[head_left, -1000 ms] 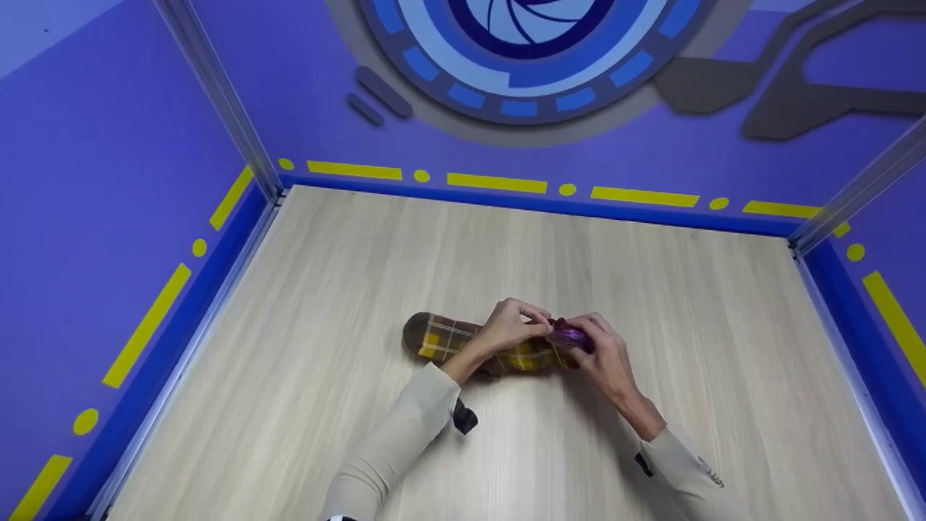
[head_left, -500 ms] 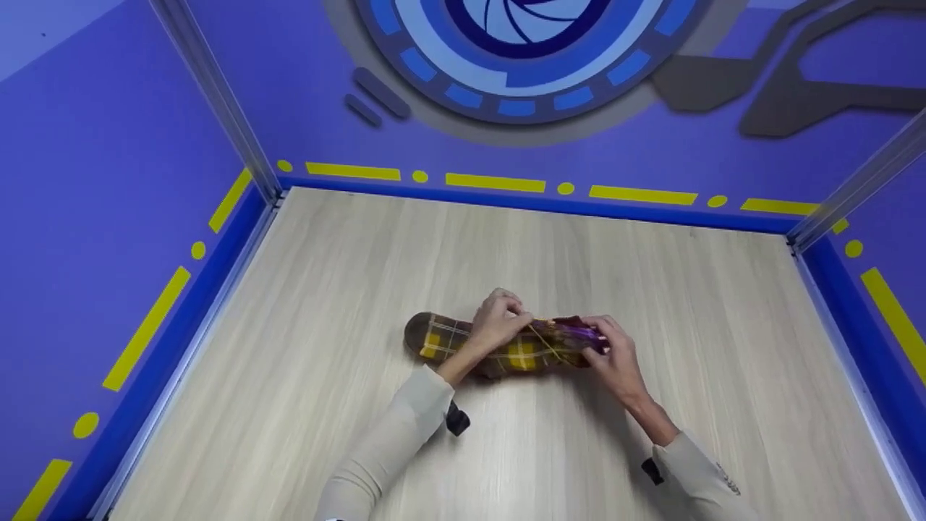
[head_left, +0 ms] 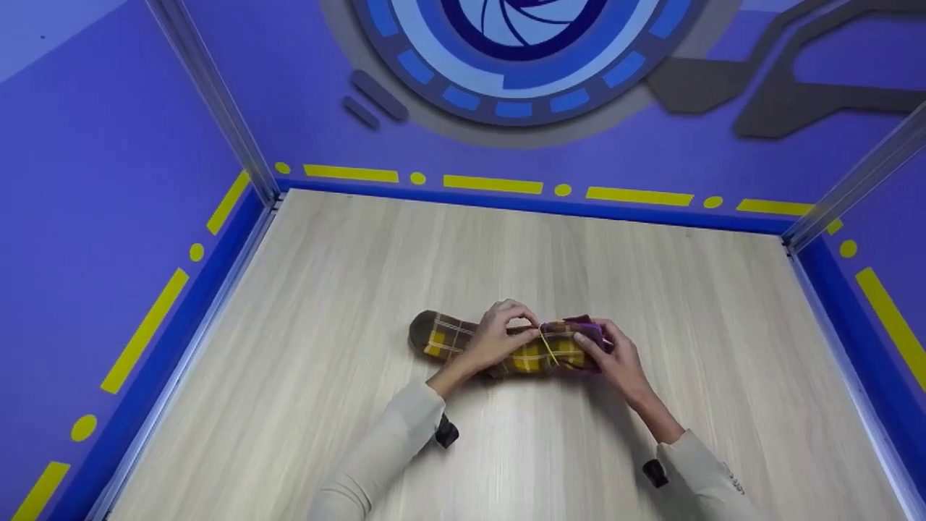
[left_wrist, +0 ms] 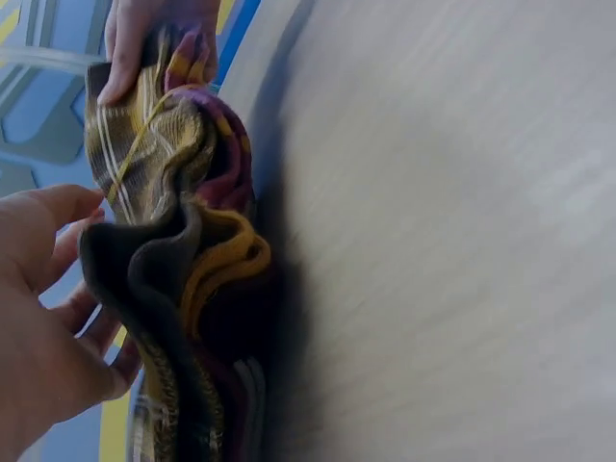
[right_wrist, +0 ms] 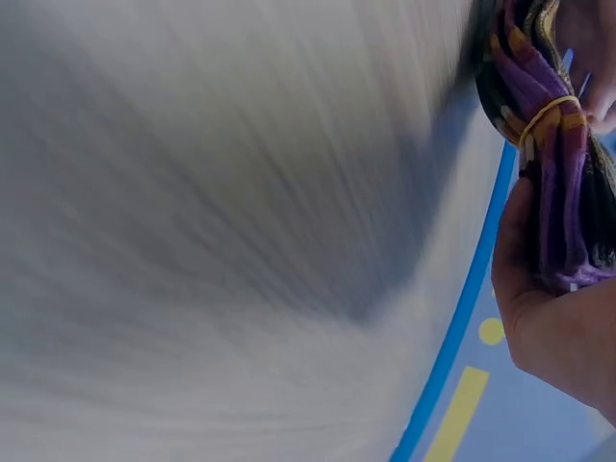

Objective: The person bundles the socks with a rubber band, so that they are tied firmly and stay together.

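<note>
A bundle of plaid socks (head_left: 450,336) in brown, yellow and white lies sideways at the middle of the table, with purple and maroon layers (right_wrist: 553,202) showing in the right wrist view. A thin yellow rubber band (head_left: 550,349) rings the bundle toward its right end. My left hand (head_left: 498,339) pinches at the band's upper side with thumb and forefinger. The right hand (head_left: 620,363) grips the right end of the bundle, thumb on top and fingers behind it. Stacked dark and mustard sock folds (left_wrist: 226,260) stand out in the left wrist view.
The wood-grain table (head_left: 347,289) is bounded by blue-purple panels (head_left: 108,181) with yellow dashes at the left, back and right. Metal posts (head_left: 217,101) rise at the back corners. A black wrist device (head_left: 446,432) sits below the left sleeve.
The band was stretched from my left fingers across the bundle; now it lies close around the socks. The left hand has dipped slightly and the right hand has shifted a little rightward.
</note>
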`<control>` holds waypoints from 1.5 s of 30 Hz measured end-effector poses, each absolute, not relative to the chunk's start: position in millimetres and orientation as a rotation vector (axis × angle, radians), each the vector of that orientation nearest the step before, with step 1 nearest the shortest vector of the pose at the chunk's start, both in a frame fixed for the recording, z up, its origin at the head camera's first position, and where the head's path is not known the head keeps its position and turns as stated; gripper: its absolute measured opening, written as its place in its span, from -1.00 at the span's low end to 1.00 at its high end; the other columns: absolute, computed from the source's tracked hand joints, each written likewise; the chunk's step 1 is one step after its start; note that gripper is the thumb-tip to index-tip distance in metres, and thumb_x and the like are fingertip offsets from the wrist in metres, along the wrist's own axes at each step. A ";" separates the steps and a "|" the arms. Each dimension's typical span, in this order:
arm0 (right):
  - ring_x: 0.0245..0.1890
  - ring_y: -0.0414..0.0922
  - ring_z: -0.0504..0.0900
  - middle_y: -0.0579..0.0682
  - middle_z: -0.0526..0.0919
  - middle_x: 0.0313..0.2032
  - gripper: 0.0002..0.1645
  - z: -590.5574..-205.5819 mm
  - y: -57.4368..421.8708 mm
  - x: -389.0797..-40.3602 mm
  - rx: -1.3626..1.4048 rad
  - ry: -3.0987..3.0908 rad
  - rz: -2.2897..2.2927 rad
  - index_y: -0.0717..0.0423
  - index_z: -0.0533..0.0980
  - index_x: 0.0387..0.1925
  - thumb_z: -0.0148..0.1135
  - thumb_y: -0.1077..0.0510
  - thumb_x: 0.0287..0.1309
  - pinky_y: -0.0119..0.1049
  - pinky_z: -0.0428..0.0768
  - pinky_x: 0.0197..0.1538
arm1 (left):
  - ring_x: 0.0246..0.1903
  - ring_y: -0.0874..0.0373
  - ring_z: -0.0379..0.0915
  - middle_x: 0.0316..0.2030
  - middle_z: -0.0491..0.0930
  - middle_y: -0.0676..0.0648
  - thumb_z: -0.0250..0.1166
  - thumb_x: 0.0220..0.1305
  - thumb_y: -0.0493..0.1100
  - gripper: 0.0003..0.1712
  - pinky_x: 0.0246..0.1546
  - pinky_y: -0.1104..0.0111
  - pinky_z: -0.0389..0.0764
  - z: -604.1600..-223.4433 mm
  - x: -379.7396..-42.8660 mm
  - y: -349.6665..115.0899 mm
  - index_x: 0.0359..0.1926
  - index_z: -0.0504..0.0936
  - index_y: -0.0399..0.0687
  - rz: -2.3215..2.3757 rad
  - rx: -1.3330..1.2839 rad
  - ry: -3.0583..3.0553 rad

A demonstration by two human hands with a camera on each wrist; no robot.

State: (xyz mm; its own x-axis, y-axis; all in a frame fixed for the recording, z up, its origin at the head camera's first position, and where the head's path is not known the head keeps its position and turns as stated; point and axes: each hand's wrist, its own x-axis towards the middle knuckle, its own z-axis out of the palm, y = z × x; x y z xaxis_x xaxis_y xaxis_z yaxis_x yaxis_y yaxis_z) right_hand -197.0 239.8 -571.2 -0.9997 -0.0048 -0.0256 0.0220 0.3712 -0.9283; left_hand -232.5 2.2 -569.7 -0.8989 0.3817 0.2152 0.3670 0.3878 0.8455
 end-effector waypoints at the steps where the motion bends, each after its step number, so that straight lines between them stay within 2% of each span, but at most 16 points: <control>1: -0.11 -0.33 0.63 0.17 0.66 0.09 -0.57 -572.2 240.3 -197.4 0.038 2.567 -1.740 0.17 0.52 0.17 0.32 0.07 0.36 -0.49 0.60 -0.09 | 0.07 0.03 0.50 -0.04 0.67 -0.08 0.42 0.28 -0.16 -0.88 0.18 0.17 0.47 -569.5 -230.1 2.3 -0.19 0.76 -0.05 1.529 0.722 2.633; 5: -0.04 -0.29 0.59 0.19 0.61 0.17 -0.46 -573.6 243.6 -199.3 0.122 2.493 -1.724 0.14 0.46 0.27 0.30 0.00 0.37 -0.53 0.56 -0.04 | 0.08 0.04 0.50 0.01 0.66 -0.07 0.45 0.24 -0.13 -0.75 0.21 0.24 0.46 -569.2 -224.6 2.0 -0.04 0.77 0.01 1.333 0.808 2.697; 10: 0.09 -0.23 0.55 0.20 0.55 0.26 -0.24 -573.2 246.6 -201.7 0.112 2.342 -1.694 0.13 0.34 0.43 0.39 0.03 0.29 -0.56 0.49 0.06 | 0.13 0.02 0.49 0.10 0.64 -0.06 0.48 0.21 -0.05 -0.54 0.25 0.16 0.43 -574.0 -228.6 -4.9 0.14 0.68 0.04 1.204 0.763 2.723; 15: -0.03 -0.26 0.57 0.05 0.66 0.08 -0.29 -575.8 241.9 -201.8 0.119 2.275 -1.720 0.20 0.42 0.37 0.41 0.05 0.27 -0.51 0.53 0.03 | 0.15 0.02 0.51 0.16 0.64 -0.04 0.49 0.18 0.12 -0.39 0.25 0.15 0.43 -580.8 -228.0 -4.4 0.21 0.63 0.04 1.186 0.771 2.710; 20: -0.20 -0.29 0.63 -0.09 0.67 -0.15 -0.36 -568.7 232.6 -198.8 0.239 2.168 -1.861 0.26 0.43 0.31 0.36 0.06 0.31 -0.48 0.64 -0.13 | 0.20 0.05 0.50 0.27 0.57 -0.03 0.45 0.07 0.40 -0.05 0.27 0.17 0.45 -580.6 -219.9 9.6 0.39 0.47 0.06 1.041 0.714 2.759; 23: -0.26 -0.27 0.66 -0.09 0.65 -0.20 -0.39 -561.9 226.4 -196.7 0.257 2.128 -1.912 0.28 0.41 0.29 0.34 0.08 0.33 -0.43 0.69 -0.20 | 0.21 0.08 0.48 0.28 0.56 -0.02 0.42 0.02 0.49 0.06 0.27 0.17 0.44 -578.0 -218.2 18.2 0.43 0.41 0.06 0.969 0.683 2.788; 27: -0.28 -0.25 0.66 -0.08 0.64 -0.20 -0.42 -555.7 222.1 -195.7 0.262 2.128 -1.944 0.30 0.42 0.24 0.35 0.11 0.32 -0.39 0.70 -0.23 | 0.15 0.12 0.51 0.22 0.60 0.01 0.43 -0.04 0.52 0.06 0.20 0.23 0.46 -577.2 -219.9 24.4 0.37 0.45 0.06 0.927 0.697 2.849; 33: -0.23 -0.27 0.67 -0.14 0.68 -0.19 -0.41 -553.2 227.3 -196.3 0.269 2.132 -1.940 0.27 0.43 0.27 0.37 0.13 0.30 -0.41 0.69 -0.17 | 0.10 0.13 0.58 0.14 0.67 0.03 0.50 -0.06 0.44 -0.06 0.12 0.29 0.51 -579.5 -223.2 16.8 0.27 0.55 0.07 0.911 0.807 2.922; 39: -0.22 -0.30 0.70 -0.16 0.72 -0.18 -0.34 -553.6 233.4 -198.3 0.270 2.096 -1.923 0.30 0.39 0.33 0.36 0.11 0.32 -0.44 0.69 -0.13 | 0.05 0.12 0.61 0.13 0.69 0.04 0.50 -0.02 0.35 -0.14 0.05 0.29 0.49 -584.2 -220.7 6.7 0.28 0.58 0.11 0.931 0.825 2.954; 42: -0.20 -0.29 0.70 -0.12 0.72 -0.13 -0.32 -554.5 235.1 -198.1 0.246 2.111 -1.890 0.30 0.37 0.33 0.37 0.09 0.31 -0.43 0.69 -0.12 | 0.08 0.12 0.59 0.16 0.67 0.04 0.48 -0.02 0.41 -0.10 0.08 0.27 0.47 -584.3 -217.7 5.6 0.29 0.55 0.11 0.921 0.825 2.943; 45: -0.14 -0.27 0.70 -0.03 0.71 -0.04 -0.33 -556.2 237.2 -197.9 0.145 2.157 -1.853 0.23 0.37 0.32 0.39 0.09 0.29 -0.39 0.70 -0.11 | 0.07 0.14 0.58 0.13 0.67 0.05 0.45 -0.04 0.50 -0.05 0.10 0.27 0.47 -583.7 -216.7 6.8 0.28 0.54 0.12 0.900 0.817 2.950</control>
